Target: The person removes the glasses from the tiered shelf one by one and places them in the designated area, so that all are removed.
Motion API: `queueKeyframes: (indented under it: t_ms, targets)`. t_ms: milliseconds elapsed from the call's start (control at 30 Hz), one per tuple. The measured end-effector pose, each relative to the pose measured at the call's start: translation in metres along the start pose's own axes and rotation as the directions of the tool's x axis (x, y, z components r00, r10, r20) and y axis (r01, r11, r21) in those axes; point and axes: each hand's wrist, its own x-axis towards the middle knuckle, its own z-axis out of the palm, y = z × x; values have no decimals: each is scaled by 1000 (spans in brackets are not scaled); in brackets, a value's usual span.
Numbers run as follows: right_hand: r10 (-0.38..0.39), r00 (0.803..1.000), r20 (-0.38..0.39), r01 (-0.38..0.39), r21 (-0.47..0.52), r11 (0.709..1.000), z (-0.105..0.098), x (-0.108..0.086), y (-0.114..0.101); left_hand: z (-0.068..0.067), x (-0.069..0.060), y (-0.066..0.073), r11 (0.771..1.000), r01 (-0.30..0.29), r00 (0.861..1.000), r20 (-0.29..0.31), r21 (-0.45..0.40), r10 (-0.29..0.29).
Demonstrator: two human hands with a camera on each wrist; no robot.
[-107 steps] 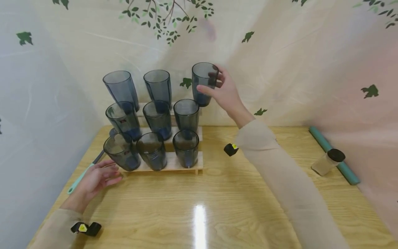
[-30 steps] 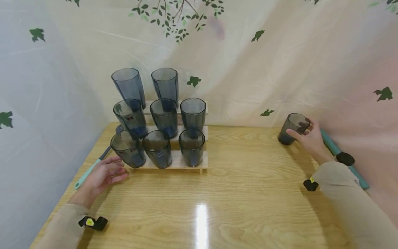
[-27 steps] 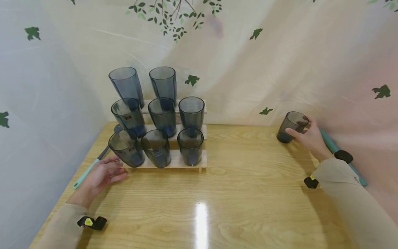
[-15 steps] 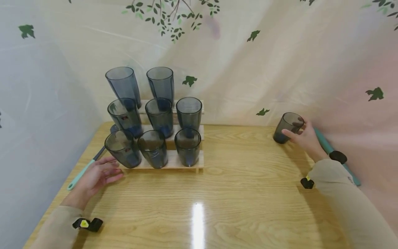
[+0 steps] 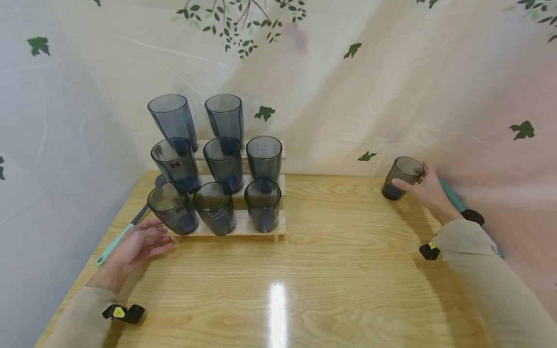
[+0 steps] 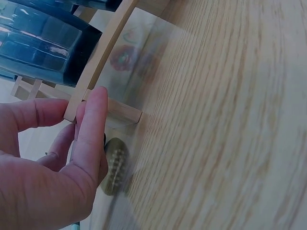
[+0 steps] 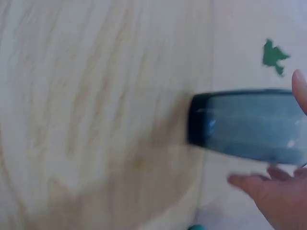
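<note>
Evidently, the change to record lies at three o'clock in the head view: the glass (image 5: 398, 171) has left the top tier of the rack (image 5: 242, 223), which sits at nine o'clock, and is now at the back of the table (image 5: 330, 251). Whether its base has touched down I cannot tell. Eight other glasses (image 5: 223, 166) remain, two of them on the top tier; from my station I judge this sideways carry complete. The right hand (image 5: 428, 191) curls thumb and fingers round the glass. The left hand (image 5: 139, 246), at eight o'clock, is at the rack's front corner.

Left wrist view: I find thumb and fingers pinching the rack's end, just beside a glass at ten o'clock.

Right wrist view, blurred: the glass lies toward three o'clock; one fingertip, at four o'clock, appears apart from it, so I cannot certify the grip's firmness.
</note>
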Motion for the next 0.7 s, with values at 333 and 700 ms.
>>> queueKeyframes:
  t_ms: [333,700]
  targets:
    - [-242,966,-96,219,-201,955,5,-9,-78,-1,-1,0,1000,-5,1000,4,-6,5]
    - [-376,924,73,375,25,927,39,-8,-171,-1,1,0,1000,0,1000,3,-7,0]
